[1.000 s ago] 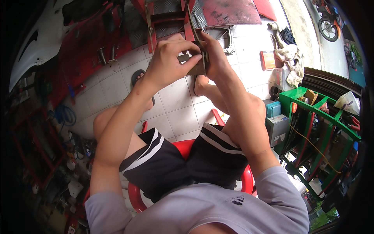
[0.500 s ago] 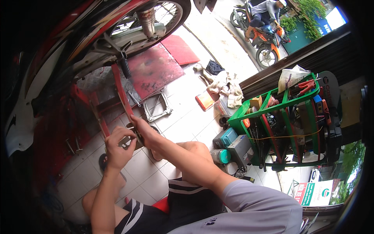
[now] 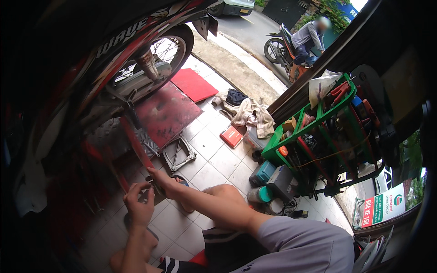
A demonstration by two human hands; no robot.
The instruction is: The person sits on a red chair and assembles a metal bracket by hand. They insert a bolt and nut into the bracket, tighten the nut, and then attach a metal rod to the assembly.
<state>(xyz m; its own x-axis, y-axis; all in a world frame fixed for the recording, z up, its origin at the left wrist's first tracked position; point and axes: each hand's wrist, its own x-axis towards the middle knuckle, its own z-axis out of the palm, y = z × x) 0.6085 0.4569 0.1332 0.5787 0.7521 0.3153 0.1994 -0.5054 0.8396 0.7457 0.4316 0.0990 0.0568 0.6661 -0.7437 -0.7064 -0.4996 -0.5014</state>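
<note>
My right hand (image 3: pixel 162 183) reaches forward, its fingers curled round a dark metal part (image 3: pixel 157 194) that is mostly hidden by both hands. Close beside it on the left, my left hand (image 3: pixel 139 203) is closed in a pinch, thumb and forefinger near that part. What the left fingertips grip is too small to make out. Just beyond the hands runs a red metal bar (image 3: pixel 136 142) of the lift frame. Over that frame stands a motorcycle (image 3: pixel 104 75), its spoked wheel (image 3: pixel 170 54) at the far end.
On the tiles lie a silver metal bracket (image 3: pixel 179 154), an orange-red box (image 3: pixel 231 136) and crumpled rags (image 3: pixel 252 118). A green tool rack (image 3: pixel 300 133) stands right, with a green-lidded jar (image 3: pixel 260 194) beside it. Outside, a person (image 3: pixel 309 38) sits on a motorbike.
The view has shifted, bringing more of the street and a white vehicle into sight. The rider outside has moved partly behind the door frame. My hands stay together, the left fingers slightly shifted.
</note>
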